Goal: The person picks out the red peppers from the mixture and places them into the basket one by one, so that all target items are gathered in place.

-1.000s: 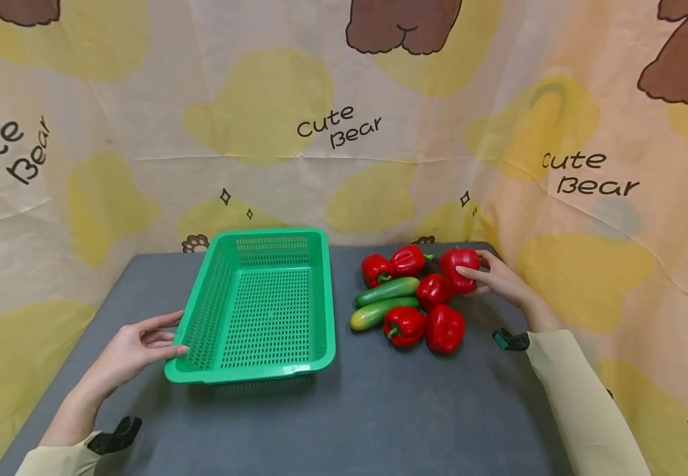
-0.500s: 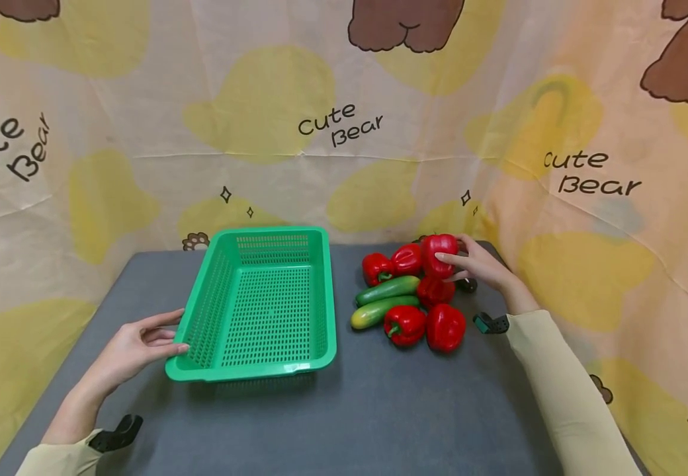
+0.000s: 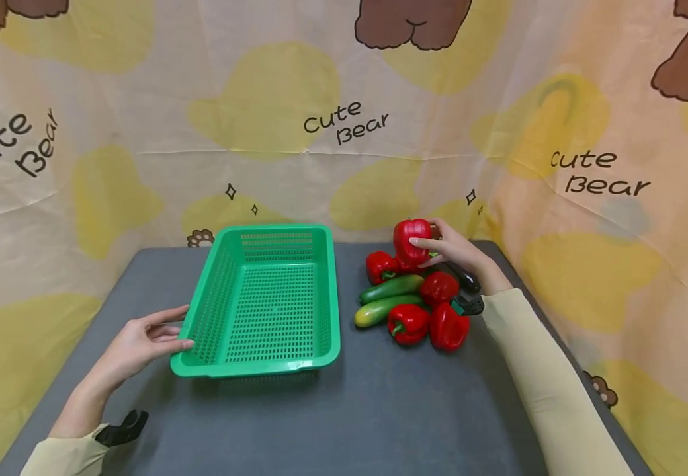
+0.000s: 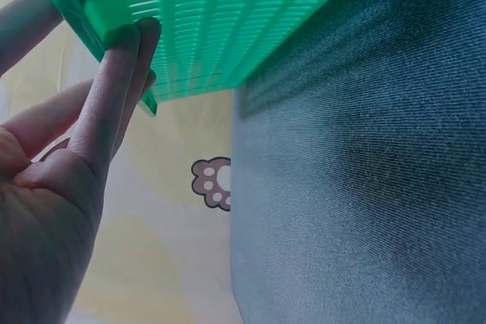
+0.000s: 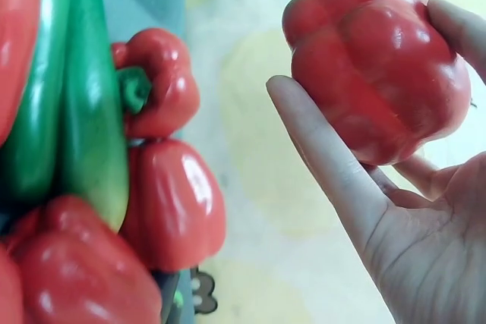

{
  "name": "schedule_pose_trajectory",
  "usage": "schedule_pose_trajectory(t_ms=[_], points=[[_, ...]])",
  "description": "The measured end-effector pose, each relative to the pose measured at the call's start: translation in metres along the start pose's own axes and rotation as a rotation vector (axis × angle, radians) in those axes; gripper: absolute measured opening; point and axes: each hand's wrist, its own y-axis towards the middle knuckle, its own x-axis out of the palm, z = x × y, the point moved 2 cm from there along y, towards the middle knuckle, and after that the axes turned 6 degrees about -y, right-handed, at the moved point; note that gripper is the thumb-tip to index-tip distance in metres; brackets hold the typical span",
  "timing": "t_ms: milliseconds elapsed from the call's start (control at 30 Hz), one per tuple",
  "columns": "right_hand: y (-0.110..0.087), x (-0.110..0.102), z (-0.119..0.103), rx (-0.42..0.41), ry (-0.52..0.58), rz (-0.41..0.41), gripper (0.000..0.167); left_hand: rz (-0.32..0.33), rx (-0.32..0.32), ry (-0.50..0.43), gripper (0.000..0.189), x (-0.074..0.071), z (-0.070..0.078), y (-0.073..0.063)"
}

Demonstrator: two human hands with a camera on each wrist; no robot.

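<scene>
My left hand holds the left rim of a green perforated plastic basket near its front corner, thumb over the rim. In the left wrist view, fingers of that hand press against the basket's outer wall. In my right hand is a red bell pepper, raised above the far end of the vegetable pile. The right wrist view shows this bell pepper between thumb and fingers, apart from the others. Inside the basket, only its bare slotted floor shows.
Right of the basket lie two cucumbers and several red bell peppers. A dark, glossy eggplant lies partly hidden under my right forearm. The grey table ends at a printed cloth backdrop.
My right hand has carried the bell pepper up and to the left, from the pile's right side to above its far end. The left hand and basket have stayed in place.
</scene>
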Motion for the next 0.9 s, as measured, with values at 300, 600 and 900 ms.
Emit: schedule_pose_trajectory(t_ms=[300,600,900], points=[[0.025,0.020,-0.029,-0.027,-0.051,-0.039,0.063,0.015,0.009,0.011,0.074,0.001,-0.004,-0.001],[0.050,0.048,-0.053,-0.046,-0.095,-0.092,0.060,0.011,0.039,-0.027,0.074,0.001,-0.002,-0.002],[0.076,0.079,-0.073,-0.045,-0.121,-0.160,0.059,0.018,0.040,-0.022,0.072,0.001,-0.002,-0.002]])
